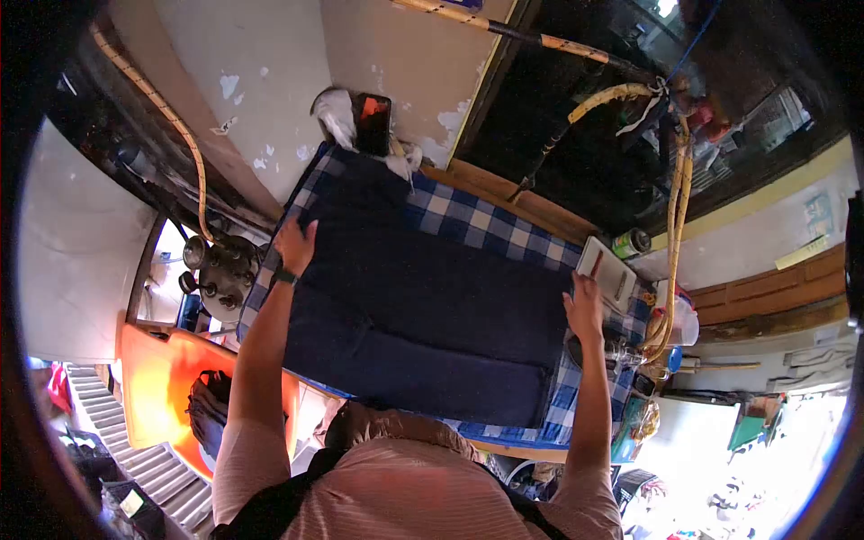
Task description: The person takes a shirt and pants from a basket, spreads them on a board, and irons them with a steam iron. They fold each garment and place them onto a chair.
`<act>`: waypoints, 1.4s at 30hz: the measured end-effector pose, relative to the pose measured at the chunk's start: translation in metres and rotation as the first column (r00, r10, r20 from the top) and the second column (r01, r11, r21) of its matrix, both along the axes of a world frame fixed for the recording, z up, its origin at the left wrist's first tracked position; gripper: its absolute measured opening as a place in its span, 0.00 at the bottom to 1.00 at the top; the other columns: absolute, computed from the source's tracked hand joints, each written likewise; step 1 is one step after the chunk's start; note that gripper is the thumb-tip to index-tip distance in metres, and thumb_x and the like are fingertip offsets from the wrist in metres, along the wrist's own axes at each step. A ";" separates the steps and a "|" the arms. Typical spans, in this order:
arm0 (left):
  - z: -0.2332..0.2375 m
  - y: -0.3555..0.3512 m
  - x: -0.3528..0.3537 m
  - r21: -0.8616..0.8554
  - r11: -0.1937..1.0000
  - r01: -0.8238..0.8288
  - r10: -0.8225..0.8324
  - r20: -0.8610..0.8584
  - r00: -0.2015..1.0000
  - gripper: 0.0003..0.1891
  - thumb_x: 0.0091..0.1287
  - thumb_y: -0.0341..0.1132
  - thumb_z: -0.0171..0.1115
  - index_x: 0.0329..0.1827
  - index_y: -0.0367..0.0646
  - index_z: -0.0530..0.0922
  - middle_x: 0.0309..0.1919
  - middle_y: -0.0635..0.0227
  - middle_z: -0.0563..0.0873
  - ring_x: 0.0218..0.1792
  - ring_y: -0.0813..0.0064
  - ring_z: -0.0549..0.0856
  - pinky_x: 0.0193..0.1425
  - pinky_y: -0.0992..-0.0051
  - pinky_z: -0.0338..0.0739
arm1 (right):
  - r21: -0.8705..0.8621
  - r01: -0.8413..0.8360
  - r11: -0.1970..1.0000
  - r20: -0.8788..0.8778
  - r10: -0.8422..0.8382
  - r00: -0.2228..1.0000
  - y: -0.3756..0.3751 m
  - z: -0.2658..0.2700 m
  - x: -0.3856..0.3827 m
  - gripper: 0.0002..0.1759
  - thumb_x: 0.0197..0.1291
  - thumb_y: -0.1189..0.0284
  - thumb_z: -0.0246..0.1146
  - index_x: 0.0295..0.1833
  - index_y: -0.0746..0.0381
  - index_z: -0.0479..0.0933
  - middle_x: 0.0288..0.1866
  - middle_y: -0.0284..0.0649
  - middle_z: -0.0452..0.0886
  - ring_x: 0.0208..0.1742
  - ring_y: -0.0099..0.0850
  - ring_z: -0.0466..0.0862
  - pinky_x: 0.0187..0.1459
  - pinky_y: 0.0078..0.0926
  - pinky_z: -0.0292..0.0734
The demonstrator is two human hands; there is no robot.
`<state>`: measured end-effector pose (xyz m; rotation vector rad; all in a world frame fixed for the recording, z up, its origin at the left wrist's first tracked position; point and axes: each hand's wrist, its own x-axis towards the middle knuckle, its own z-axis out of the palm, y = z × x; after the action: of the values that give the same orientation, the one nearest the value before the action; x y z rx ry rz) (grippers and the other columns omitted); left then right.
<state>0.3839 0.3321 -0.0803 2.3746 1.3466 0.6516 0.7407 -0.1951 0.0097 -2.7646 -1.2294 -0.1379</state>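
dim centre, dark cloth low in detail | glare lower right | fisheye curve, black corners | blown-out highlights

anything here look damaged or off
The wall beyond the dark cloth looks damaged: pale, ragged patches break its surface, as if paint has flaked off. The cloth also has a small pucker left of its middle, odd against the mostly flat fabric around it.
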 end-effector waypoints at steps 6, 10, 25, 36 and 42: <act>0.009 0.040 0.058 -0.091 0.992 0.092 -0.108 -0.184 0.977 0.36 0.60 0.58 0.64 0.60 0.36 0.72 0.52 0.49 0.82 0.53 0.52 0.79 0.57 0.54 0.71 | -0.128 0.007 0.992 -0.117 -0.022 0.993 0.045 -0.044 0.023 0.27 0.59 0.79 0.58 0.65 0.64 0.67 0.55 0.53 0.73 0.55 0.52 0.74 0.55 0.44 0.72; 0.060 0.054 0.033 -0.466 0.749 0.471 -0.383 0.276 0.882 0.26 0.62 0.48 0.67 0.49 0.31 0.79 0.45 0.59 0.85 0.44 0.73 0.82 0.48 0.71 0.75 | 0.109 -0.050 0.993 -0.138 0.065 0.988 0.011 -0.032 0.020 0.13 0.57 0.79 0.59 0.49 0.65 0.75 0.47 0.53 0.75 0.45 0.51 0.76 0.50 0.44 0.72; 0.059 -0.052 -0.167 -0.207 0.798 0.566 -0.573 0.030 0.819 0.09 0.52 0.25 0.64 0.36 0.36 0.81 0.32 0.58 0.86 0.37 0.61 0.85 0.46 0.70 0.76 | 0.452 0.111 0.885 -0.136 -0.055 0.989 -0.106 -0.041 -0.173 0.19 0.53 0.86 0.58 0.48 0.59 0.83 0.50 0.42 0.85 0.52 0.42 0.81 0.59 0.37 0.73; 0.054 -0.076 -0.163 -0.630 0.681 0.374 -0.358 0.159 0.920 0.25 0.57 0.46 0.73 0.48 0.33 0.78 0.32 0.70 0.84 0.31 0.81 0.79 0.33 0.77 0.73 | 0.263 0.156 0.952 -0.014 -0.157 0.987 -0.073 -0.044 -0.202 0.21 0.62 0.73 0.55 0.61 0.64 0.75 0.67 0.48 0.72 0.67 0.47 0.70 0.69 0.46 0.60; 0.034 -0.076 -0.151 -0.573 0.572 0.587 0.027 0.729 0.684 0.15 0.64 0.44 0.64 0.32 0.39 0.77 0.25 0.69 0.81 0.22 0.78 0.74 0.24 0.75 0.65 | 0.067 0.279 0.958 -0.029 -0.278 0.960 -0.031 -0.071 -0.210 0.35 0.72 0.55 0.47 0.75 0.66 0.52 0.77 0.55 0.51 0.78 0.51 0.50 0.75 0.47 0.45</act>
<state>0.2334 0.2559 -0.0459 1.3463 0.6193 0.5614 0.5310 -0.2258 -0.0614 -2.8534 -0.8064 -0.1736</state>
